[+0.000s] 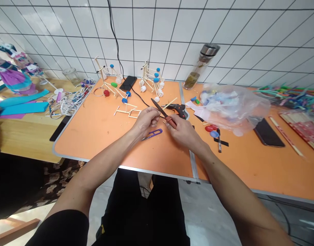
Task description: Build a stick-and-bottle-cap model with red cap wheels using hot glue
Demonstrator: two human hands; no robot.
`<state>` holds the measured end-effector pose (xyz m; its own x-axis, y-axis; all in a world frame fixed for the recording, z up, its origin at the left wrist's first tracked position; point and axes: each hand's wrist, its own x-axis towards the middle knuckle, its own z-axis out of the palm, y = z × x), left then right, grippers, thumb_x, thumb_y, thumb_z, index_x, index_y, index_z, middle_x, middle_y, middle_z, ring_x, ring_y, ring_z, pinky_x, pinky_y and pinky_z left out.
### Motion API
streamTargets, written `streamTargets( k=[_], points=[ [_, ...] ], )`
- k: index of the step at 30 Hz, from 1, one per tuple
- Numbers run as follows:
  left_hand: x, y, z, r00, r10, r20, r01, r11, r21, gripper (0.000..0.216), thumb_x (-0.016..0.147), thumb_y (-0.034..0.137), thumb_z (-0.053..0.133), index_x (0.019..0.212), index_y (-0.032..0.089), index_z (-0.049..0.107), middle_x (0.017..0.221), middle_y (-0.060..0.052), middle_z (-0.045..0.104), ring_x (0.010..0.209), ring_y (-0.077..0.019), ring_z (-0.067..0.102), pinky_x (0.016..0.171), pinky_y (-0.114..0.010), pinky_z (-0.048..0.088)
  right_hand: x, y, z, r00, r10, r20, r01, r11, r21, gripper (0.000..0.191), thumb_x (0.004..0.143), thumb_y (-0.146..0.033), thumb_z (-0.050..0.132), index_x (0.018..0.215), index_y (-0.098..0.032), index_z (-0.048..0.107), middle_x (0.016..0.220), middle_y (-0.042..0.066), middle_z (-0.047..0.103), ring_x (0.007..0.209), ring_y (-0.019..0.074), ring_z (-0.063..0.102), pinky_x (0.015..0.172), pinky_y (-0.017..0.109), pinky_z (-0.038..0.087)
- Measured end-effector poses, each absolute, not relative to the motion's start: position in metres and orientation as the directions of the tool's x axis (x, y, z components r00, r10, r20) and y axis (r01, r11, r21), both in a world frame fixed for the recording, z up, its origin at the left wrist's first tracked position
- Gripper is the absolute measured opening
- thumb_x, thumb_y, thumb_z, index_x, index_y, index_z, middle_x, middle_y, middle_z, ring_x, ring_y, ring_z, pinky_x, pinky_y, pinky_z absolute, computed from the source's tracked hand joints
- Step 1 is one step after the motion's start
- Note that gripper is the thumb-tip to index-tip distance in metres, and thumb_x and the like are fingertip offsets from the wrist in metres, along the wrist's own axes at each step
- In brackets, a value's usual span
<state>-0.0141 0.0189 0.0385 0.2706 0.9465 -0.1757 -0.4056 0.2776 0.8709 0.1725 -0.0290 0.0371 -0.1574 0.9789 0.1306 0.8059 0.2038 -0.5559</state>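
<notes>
In my right hand is a knife with a brown handle, its dark blade pointing up and left. My left hand is closed in a pinch close to the blade. A thin pale wooden stick runs from its fingertips up to the right, crossing behind the blade. Purple thread snips lie on the orange table just below my hands. Behind the knife rests a black glue gun. A flat frame of glued sticks lies left of my left hand.
Two stick models with coloured wheels stand toward the wall, near a black phone. At right are a glass bottle, a plastic bag and another phone. A co-worker's hand shows at the far left edge.
</notes>
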Motion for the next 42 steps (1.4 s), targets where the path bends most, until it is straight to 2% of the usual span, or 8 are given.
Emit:
streamTargets(
  k=[4,8,12,16,26,33,37,42],
  points=[
    [-0.018,0.021,0.038,0.263,0.954,-0.145,-0.426,0.249,0.87,0.024,0.072,0.019,0.082,0.089,0.019,0.067,0.079,0.004,0.066,0.053,-0.0038,0.05,0.048,-0.016,0.033,0.169,-0.03,0.037,-0.147,0.986,0.074,0.786,0.162,-0.596,0.024,0.108,-0.04,0.054,0.114,-0.023,0.069,0.111,0.014,0.083,0.098,0.0327,0.074,0.078,0.037,0.047],
    [-0.019,0.018,0.05,0.284,0.94,-0.187,-0.462,0.305,0.832,0.028,0.082,0.029,0.086,0.102,0.02,0.068,0.092,0.0,0.076,0.049,-0.0031,0.047,0.044,-0.017,0.03,0.167,-0.03,0.034,-0.161,0.987,0.018,0.76,0.136,-0.636,0.025,0.109,-0.039,0.056,0.119,-0.022,0.071,0.118,0.013,0.084,0.102,0.0319,0.076,0.082,0.037,0.049],
    [-0.018,0.018,0.056,0.3,0.918,-0.261,-0.444,0.376,0.813,0.023,0.099,0.038,0.079,0.097,0.018,0.068,0.091,-0.002,0.079,0.041,-0.001,0.035,0.038,-0.017,0.022,0.166,-0.029,0.028,-0.167,0.986,0.003,0.73,0.126,-0.671,0.028,0.11,-0.04,0.057,0.126,-0.022,0.072,0.119,0.012,0.084,0.102,0.0301,0.076,0.082,0.035,0.049],
    [-0.018,0.02,0.054,0.316,0.895,-0.316,-0.438,0.433,0.788,0.021,0.107,0.03,0.069,0.093,0.015,0.067,0.086,-0.003,0.08,0.038,0.0,0.031,0.036,-0.016,0.019,0.166,-0.027,0.024,-0.187,0.982,-0.011,0.73,0.132,-0.67,0.032,0.111,-0.039,0.057,0.131,-0.02,0.072,0.122,0.014,0.085,0.107,0.0313,0.077,0.083,0.035,0.048],
    [-0.017,0.022,0.051,0.305,0.88,-0.363,-0.425,0.467,0.775,0.016,0.101,0.018,0.074,0.087,0.015,0.066,0.08,-0.002,0.08,0.036,0.0011,0.03,0.035,-0.014,0.017,0.164,-0.027,0.026,-0.214,0.977,-0.006,0.766,0.163,-0.622,0.031,0.112,-0.037,0.054,0.13,-0.02,0.072,0.127,0.016,0.084,0.111,0.0354,0.077,0.083,0.038,0.048],
    [-0.017,0.023,0.051,0.294,0.879,-0.376,-0.409,0.471,0.781,0.016,0.098,0.015,0.073,0.083,0.014,0.066,0.079,-0.001,0.079,0.035,0.0012,0.028,0.033,-0.014,0.017,0.164,-0.027,0.027,-0.242,0.97,-0.005,0.763,0.188,-0.619,0.029,0.112,-0.033,0.054,0.132,-0.022,0.072,0.138,0.015,0.082,0.125,0.0371,0.077,0.097,0.042,0.053],
    [-0.017,0.022,0.051,0.29,0.881,-0.375,-0.408,0.468,0.784,0.017,0.1,0.015,0.068,0.082,0.013,0.067,0.079,-0.001,0.078,0.035,0.0013,0.029,0.033,-0.014,0.017,0.165,-0.028,0.029,-0.263,0.965,0.003,0.754,0.208,-0.623,0.026,0.112,-0.033,0.054,0.127,-0.022,0.072,0.135,0.015,0.082,0.123,0.0367,0.077,0.096,0.041,0.053],
    [-0.017,0.025,0.044,0.283,0.889,-0.361,-0.369,0.448,0.814,0.011,0.091,0.017,0.076,0.083,0.013,0.07,0.08,0.0,0.078,0.035,0.0017,0.028,0.033,-0.015,0.017,0.163,-0.029,0.024,-0.248,0.967,0.055,0.731,0.224,-0.645,0.021,0.111,-0.033,0.057,0.123,-0.023,0.071,0.127,0.014,0.083,0.116,0.033,0.078,0.092,0.038,0.053]
  ],
)
